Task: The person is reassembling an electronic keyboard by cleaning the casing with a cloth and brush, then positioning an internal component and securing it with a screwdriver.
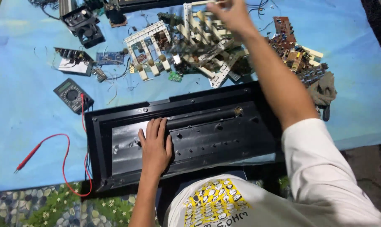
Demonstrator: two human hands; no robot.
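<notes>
Left hand [155,145] is lying flat, fingers together, palm down inside the long black empty plastic case [186,134], which sits open on the light blue sheet [18,109] right in front of the person. Right hand [232,16] is up over the pile of cream-coloured plastic key frames [203,44], fingers pinched on a thin pale strip [205,3], a bit blurry. Grey multimeter with red lead [72,94] sits just left of the case.

One screen was visible: a small grey-green rectangular display on the dark multimeter [73,95], which lay on the blue sheet [18,96], left of the black case [224,105]. No packages or signs appeared.
</notes>
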